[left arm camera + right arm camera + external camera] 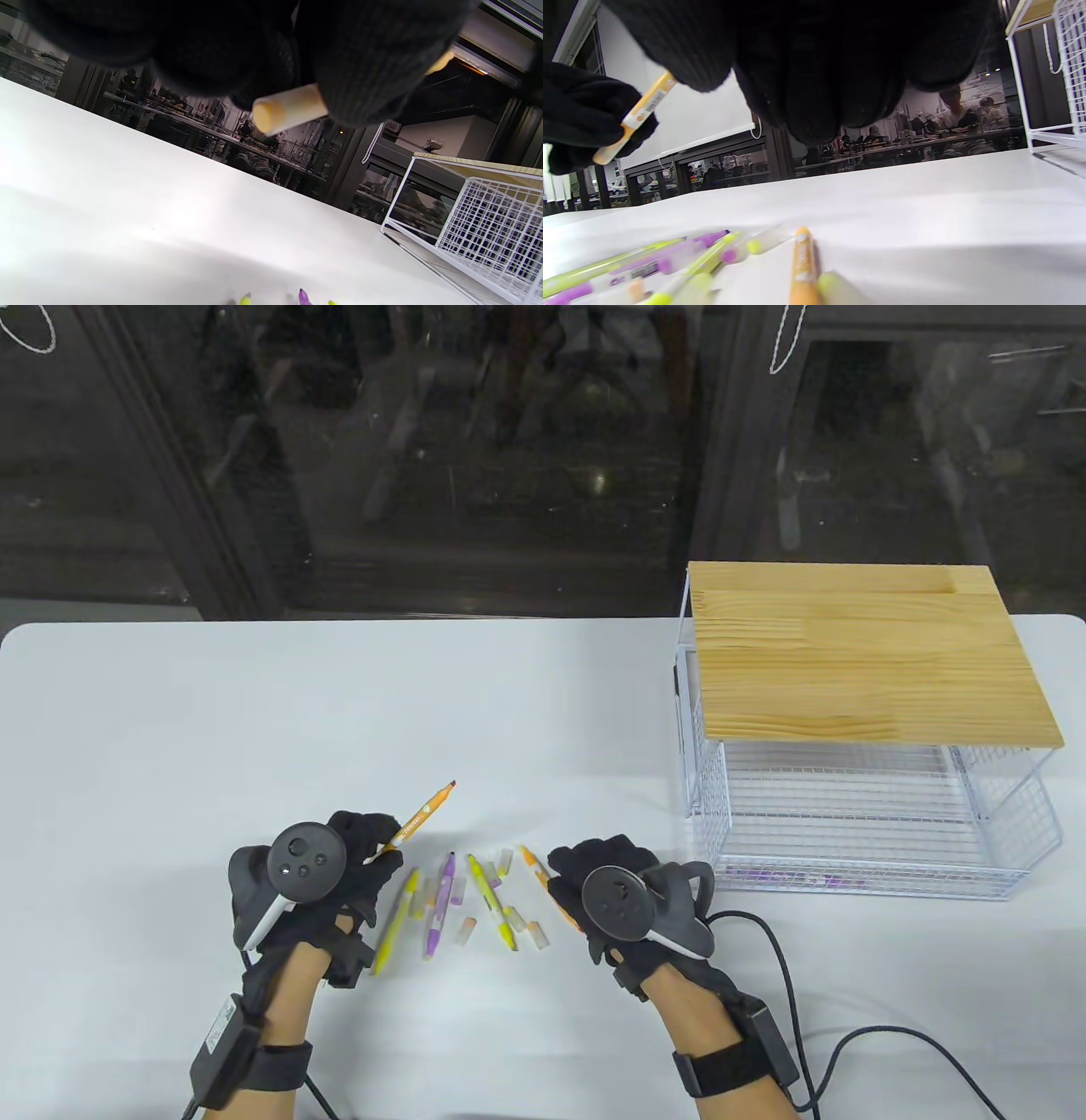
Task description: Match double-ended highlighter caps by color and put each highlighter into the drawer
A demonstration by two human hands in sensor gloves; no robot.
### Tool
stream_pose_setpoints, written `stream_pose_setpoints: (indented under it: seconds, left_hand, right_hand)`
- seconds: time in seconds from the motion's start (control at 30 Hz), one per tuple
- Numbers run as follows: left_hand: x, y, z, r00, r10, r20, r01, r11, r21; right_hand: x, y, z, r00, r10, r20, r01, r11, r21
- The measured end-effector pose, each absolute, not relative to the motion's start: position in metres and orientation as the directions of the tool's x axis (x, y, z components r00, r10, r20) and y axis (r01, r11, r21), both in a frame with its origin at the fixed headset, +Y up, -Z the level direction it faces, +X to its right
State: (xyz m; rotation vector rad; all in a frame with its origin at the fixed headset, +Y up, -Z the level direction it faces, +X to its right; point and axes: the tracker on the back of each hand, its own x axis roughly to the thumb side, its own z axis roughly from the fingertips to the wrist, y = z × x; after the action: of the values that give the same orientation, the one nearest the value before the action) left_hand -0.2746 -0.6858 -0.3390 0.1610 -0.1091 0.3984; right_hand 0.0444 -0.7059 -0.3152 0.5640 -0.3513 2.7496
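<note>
My left hand [380, 848] grips an orange highlighter [422, 814] lifted off the table, its bare dark tip pointing up and to the right. In the left wrist view its pale capped end [288, 112] sticks out below my fingers. My right hand [567, 875] hovers with loosely curled fingers over a second orange highlighter [534, 865] that lies on the table [802, 267]; nothing shows between those fingers. Between the hands lie two yellow highlighters [394, 920] [490, 899], a purple one [439, 903] and several loose caps [465, 931].
A white wire drawer unit [848, 831] with a wooden top [865, 653] stands at the right, its drawer pulled out toward me. Purple highlighters [789, 880] lie in it. A black cable [891, 1035] runs over the table by my right wrist.
</note>
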Motion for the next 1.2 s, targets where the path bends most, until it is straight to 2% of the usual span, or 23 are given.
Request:
stream_pose_setpoints:
  seconds: [0.2, 0.53, 0.73, 1.2]
  left_hand:
    - [-0.275, -0.685, -0.339, 0.918, 0.376, 0.126, -0.390, 0.912, 0.126]
    - [-0.275, -0.685, -0.339, 0.919, 0.376, 0.120, -0.389, 0.914, 0.118]
    - [-0.274, -0.685, -0.339, 0.922, 0.369, 0.118, -0.382, 0.918, 0.107]
    - [-0.271, -0.687, -0.340, 0.924, 0.361, 0.123, -0.373, 0.924, 0.088]
  right_hand:
    - [0.025, -0.714, -0.315, -0.874, 0.210, 0.438, -0.291, -0.948, -0.126]
    - [0.003, -0.733, -0.319, -0.912, 0.037, 0.409, -0.062, -0.997, -0.046]
    - [-0.006, -0.737, -0.320, -0.930, -0.017, 0.367, -0.018, -0.996, -0.090]
    - [-0.011, -0.742, -0.320, -0.935, -0.059, 0.350, 0.040, -0.997, -0.062]
